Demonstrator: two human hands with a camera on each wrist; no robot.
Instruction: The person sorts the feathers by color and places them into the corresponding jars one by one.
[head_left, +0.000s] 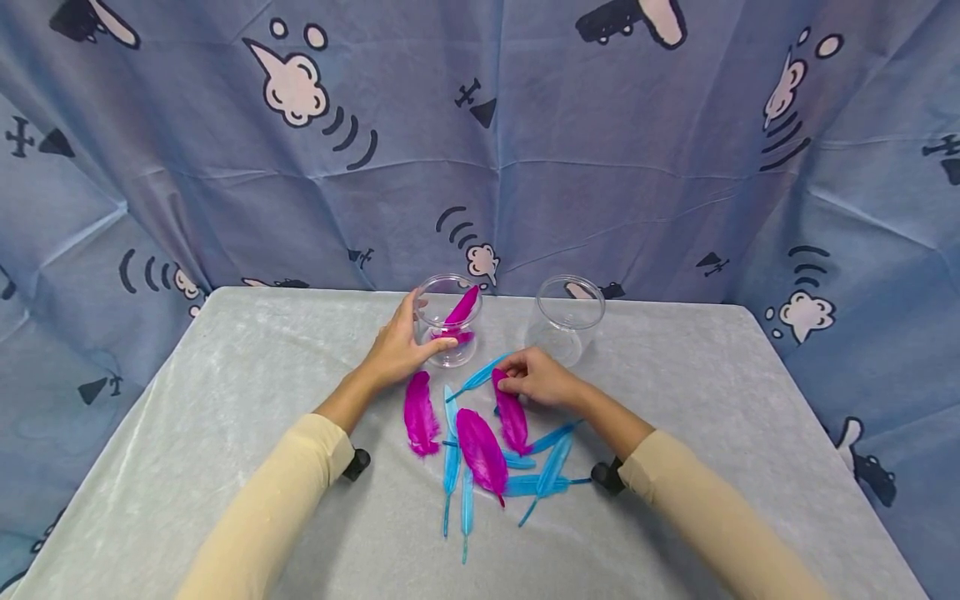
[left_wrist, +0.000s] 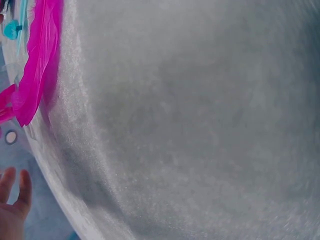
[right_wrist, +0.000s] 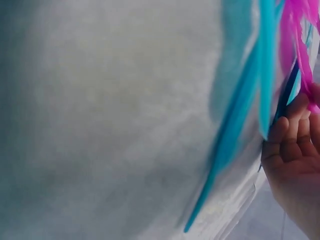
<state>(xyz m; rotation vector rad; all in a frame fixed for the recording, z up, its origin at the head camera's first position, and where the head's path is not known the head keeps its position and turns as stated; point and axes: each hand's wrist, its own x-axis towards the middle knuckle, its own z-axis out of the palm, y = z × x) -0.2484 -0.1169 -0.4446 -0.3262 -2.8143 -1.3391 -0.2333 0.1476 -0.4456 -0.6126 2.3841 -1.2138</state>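
Note:
My left hand (head_left: pixel 397 346) is wrapped around the side of a clear plastic cup (head_left: pixel 452 360), thumb in front and fingers behind. Inside that cup stand magenta feathers (head_left: pixel 461 308). My right hand (head_left: pixel 542 379) pinches the upper end of another magenta feather (head_left: pixel 512 417), whose lower end hangs over the blue ones. The same pinch shows at the edge of the right wrist view, with the hand (right_wrist: pixel 295 150) beside a blue feather (right_wrist: pixel 230 135). Two more magenta feathers lie on the table, one at the left (head_left: pixel 422 414) and one in the middle (head_left: pixel 482 452).
A second clear cup (head_left: pixel 570 321) stands at the back, right of the first. Several blue feathers (head_left: pixel 551 471) lie scattered and crossing on the grey cloth-covered table (head_left: pixel 247 375). A patterned blue curtain (head_left: pixel 420 108) hangs behind the table's far edge.

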